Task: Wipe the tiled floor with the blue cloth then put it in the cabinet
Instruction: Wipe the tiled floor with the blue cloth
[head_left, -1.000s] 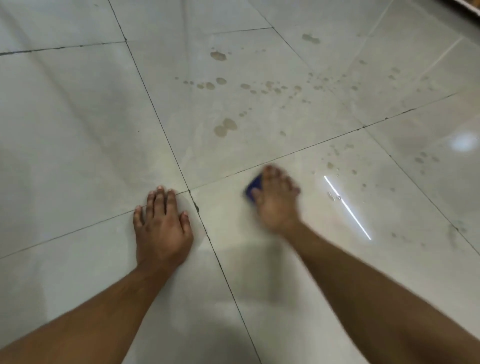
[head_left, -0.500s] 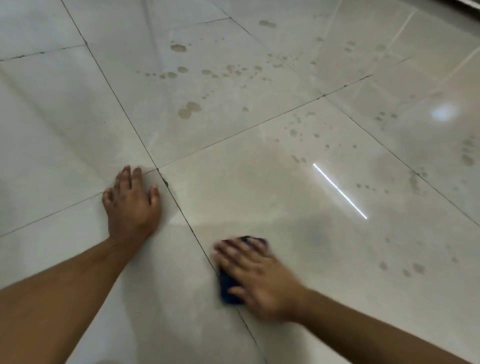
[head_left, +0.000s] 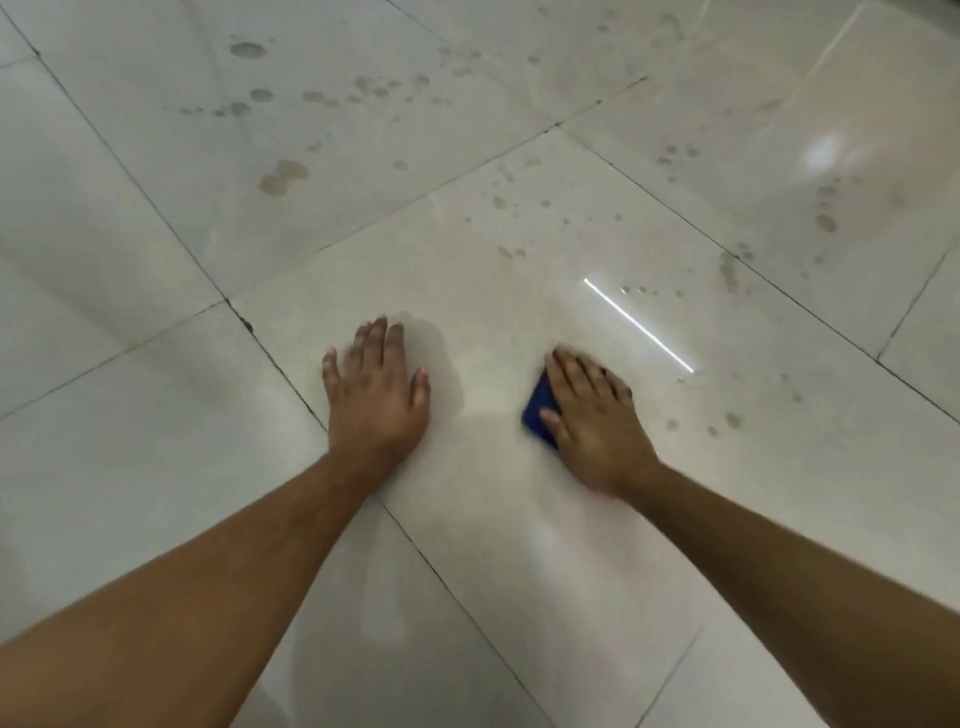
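— If we begin from the fingers, how do they lie?

— On the right hand (head_left: 592, 421) the fingers (head_left: 569, 371) are straight and a little spread, and they press flat on the blue cloth (head_left: 540, 410). They do not curl around it. The cloth is folded small, and only its left part shows from under the palm and thumb; the rest is hidden by the hand.

— And the other one?

— The left hand (head_left: 376, 387) lies flat with its palm down on the tiled floor (head_left: 130, 467), fingers straight and near together, the thumb apart to the right. It holds nothing. It is a little blurred at the fingertips.

— Where is the cloth in the frame?

— Just right of the centre, on the big tile in the middle, well apart from the left hand. Both forearms come in from the lower corners.

— What is around them?

— Brownish spots (head_left: 283, 176) are scattered on the tiles in the upper part of the frame, and some more to the right of the cloth. A thin bright line of reflected light (head_left: 639, 325) runs slanted just above the right hand, and a soft glare (head_left: 823, 150) sits in the upper right.
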